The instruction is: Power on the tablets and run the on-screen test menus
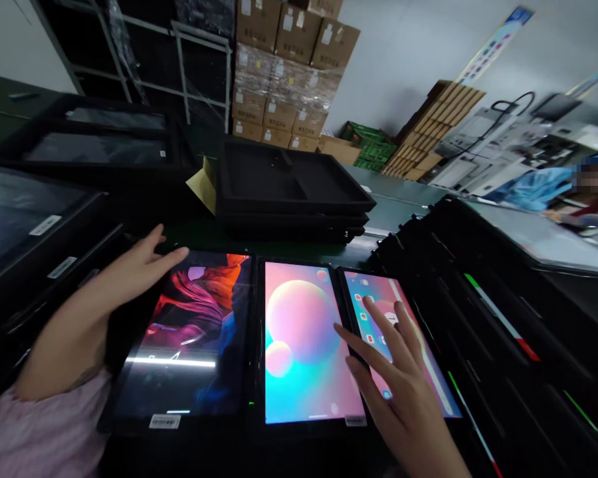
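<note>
Three lit tablets lie side by side. The left tablet [194, 332] shows a dark wallpaper with red and blue swirls. Pink and turquoise bubbles fill the screen of the middle tablet [299, 358]. On the right tablet [431, 355] app icons and a clock are visible. My left hand [154, 262] rests at the upper left corner of the left tablet, fingers apart, holding nothing. Over the middle and right tablets my right hand [398, 365] is spread with nothing in it; its fingertips are at or just above the screens. White labels sit on the lower edges of two tablets.
Black foam trays [289, 179] are stacked behind the tablets. More tablets [24, 219] are piled at the left, and a stack of dark devices [508, 332] stands at the right. Cardboard boxes [279, 79] and green crates [369, 143] are in the background. A person is partly visible far right.
</note>
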`<state>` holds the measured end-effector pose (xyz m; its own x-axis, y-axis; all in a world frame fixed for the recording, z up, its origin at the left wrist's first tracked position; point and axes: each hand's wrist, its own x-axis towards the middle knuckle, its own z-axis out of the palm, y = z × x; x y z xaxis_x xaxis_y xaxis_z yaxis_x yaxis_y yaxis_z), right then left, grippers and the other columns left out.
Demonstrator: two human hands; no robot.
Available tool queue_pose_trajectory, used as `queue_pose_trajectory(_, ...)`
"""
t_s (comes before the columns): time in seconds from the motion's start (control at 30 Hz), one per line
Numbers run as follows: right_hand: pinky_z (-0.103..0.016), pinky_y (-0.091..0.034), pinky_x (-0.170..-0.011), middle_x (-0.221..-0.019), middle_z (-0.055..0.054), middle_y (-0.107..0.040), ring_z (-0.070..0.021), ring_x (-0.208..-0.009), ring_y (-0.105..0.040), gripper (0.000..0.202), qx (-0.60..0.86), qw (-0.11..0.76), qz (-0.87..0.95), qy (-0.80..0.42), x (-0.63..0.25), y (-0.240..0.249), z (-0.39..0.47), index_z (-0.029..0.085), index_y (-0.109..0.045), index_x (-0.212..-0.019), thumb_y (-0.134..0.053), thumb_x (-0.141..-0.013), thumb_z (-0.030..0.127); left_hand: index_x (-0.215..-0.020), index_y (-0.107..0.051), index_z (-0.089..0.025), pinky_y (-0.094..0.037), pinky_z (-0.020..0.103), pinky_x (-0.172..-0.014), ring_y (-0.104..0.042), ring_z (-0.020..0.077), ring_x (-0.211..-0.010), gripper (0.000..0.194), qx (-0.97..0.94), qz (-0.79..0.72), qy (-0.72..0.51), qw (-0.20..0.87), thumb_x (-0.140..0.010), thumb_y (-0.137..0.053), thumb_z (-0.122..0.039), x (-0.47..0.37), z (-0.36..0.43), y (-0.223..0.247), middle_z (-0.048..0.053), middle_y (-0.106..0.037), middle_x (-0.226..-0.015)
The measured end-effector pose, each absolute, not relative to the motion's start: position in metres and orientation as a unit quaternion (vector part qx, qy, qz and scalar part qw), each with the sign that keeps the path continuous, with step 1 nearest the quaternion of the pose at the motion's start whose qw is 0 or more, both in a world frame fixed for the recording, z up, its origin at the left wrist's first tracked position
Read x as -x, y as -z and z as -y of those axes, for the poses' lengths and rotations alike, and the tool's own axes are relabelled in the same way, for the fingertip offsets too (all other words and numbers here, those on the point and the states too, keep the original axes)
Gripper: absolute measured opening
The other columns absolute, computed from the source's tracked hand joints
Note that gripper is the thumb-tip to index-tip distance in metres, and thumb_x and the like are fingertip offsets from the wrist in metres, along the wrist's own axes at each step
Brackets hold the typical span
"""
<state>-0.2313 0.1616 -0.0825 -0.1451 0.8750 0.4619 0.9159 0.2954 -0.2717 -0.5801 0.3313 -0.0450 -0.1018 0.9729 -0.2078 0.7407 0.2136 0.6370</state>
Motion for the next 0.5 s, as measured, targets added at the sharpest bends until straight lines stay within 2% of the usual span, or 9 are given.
queue_pose_trajectory(0.07,-0.074,-0.052,-0.095,-0.164,-0.002,-0.033,-0.043,-0.155,-0.016,0.033,0.586,0.269,0.764,0.015,0.236,0.076,-0.154,0.035,-0.065,-0.131,-0.05,-0.102,0.027,-0.162,-0.018,-0.023,-0.035,0.043,-0.118,-0.051,0.0277,-0.138,0.095,-0.571,-0.724,-0.21,0.327,-0.082,-0.049,-0.064,0.585,-0.328,0.031,0.008,-0.05,-0.154)
queue_pose_trajectory(0.1,-0.068,-0.055,-0.096,-0.164,0.0,-0.034,-0.0404,-0.155,-0.016,0.033,0.585,0.26,0.768,-0.001,0.238,0.075,-0.15,0.036,-0.066,-0.129,-0.05,-0.102,0.026,-0.161,-0.019,-0.024,-0.037,0.042,-0.117,-0.052,0.0267,-0.137,0.1,-0.564,-0.729,-0.208,0.328,-0.076,-0.051,-0.065,0.589,-0.326,0.026,0.005,-0.052,-0.152)
queue_pose_trajectory(0.17,-0.057,-0.058,-0.096,-0.162,0.002,-0.038,-0.0356,-0.156,-0.018,0.032,0.589,0.251,0.768,-0.028,0.243,0.077,-0.144,0.036,-0.069,-0.125,-0.052,-0.101,0.024,-0.161,-0.02,-0.02,-0.042,0.041,-0.112,-0.052,0.0281,-0.136,0.115,-0.568,-0.734,-0.186,0.322,-0.061,-0.052,-0.069,0.595,-0.321,0.02,0.006,-0.051,-0.152)
queue_pose_trajectory(0.2,-0.055,-0.058,-0.098,-0.161,0.003,-0.039,-0.0342,-0.156,-0.018,0.03,0.589,0.254,0.766,-0.034,0.244,0.079,-0.141,0.035,-0.07,-0.122,-0.052,-0.101,0.024,-0.161,-0.019,-0.018,-0.045,0.041,-0.11,-0.053,0.0291,-0.135,0.123,-0.574,-0.733,-0.167,0.325,-0.055,-0.052,-0.071,0.597,-0.319,0.019,0.008,-0.048,-0.154)
queue_pose_trajectory(0.27,-0.058,-0.053,-0.104,-0.16,0.004,-0.041,-0.0337,-0.155,-0.02,0.027,0.588,0.267,0.763,-0.033,0.247,0.083,-0.137,0.034,-0.073,-0.117,-0.053,-0.101,0.025,-0.162,-0.016,-0.019,-0.049,0.04,-0.105,-0.054,0.0291,-0.134,0.132,-0.592,-0.723,-0.137,0.329,-0.047,-0.051,-0.074,0.599,-0.314,0.022,0.007,-0.039,-0.161)
queue_pose_trajectory(0.37,-0.06,-0.045,-0.111,-0.16,0.003,-0.041,-0.0343,-0.154,-0.022,0.025,0.583,0.285,0.76,-0.024,0.251,0.085,-0.133,0.031,-0.075,-0.113,-0.053,-0.101,0.025,-0.163,-0.012,-0.026,-0.049,0.041,-0.106,-0.052,0.0277,-0.136,0.134,-0.625,-0.708,-0.085,0.318,-0.046,-0.05,-0.079,0.599,-0.307,0.029,0.002,-0.03,-0.166)
queue_pose_trajectory(0.43,-0.057,-0.044,-0.112,-0.159,0.002,-0.042,-0.0337,-0.154,-0.022,0.025,0.583,0.286,0.76,-0.025,0.254,0.083,-0.131,0.03,-0.075,-0.112,-0.054,-0.1,0.023,-0.163,-0.013,-0.026,-0.046,0.043,-0.109,-0.052,0.0286,-0.136,0.134,-0.637,-0.703,-0.049,0.311,-0.046,-0.049,-0.082,0.599,-0.303,0.031,0.003,-0.036,-0.163)
queue_pose_trajectory(0.5,-0.055,-0.045,-0.112,-0.158,0.002,-0.043,-0.0331,-0.154,-0.023,0.025,0.584,0.284,0.76,-0.023,0.257,0.081,-0.131,0.029,-0.076,-0.111,-0.054,-0.1,0.023,-0.163,-0.017,-0.021,-0.047,0.044,-0.108,-0.055,0.0313,-0.133,0.135,-0.648,-0.702,-0.038,0.293,-0.046,-0.047,-0.082,0.601,-0.298,0.032,0.008,-0.048,-0.156)
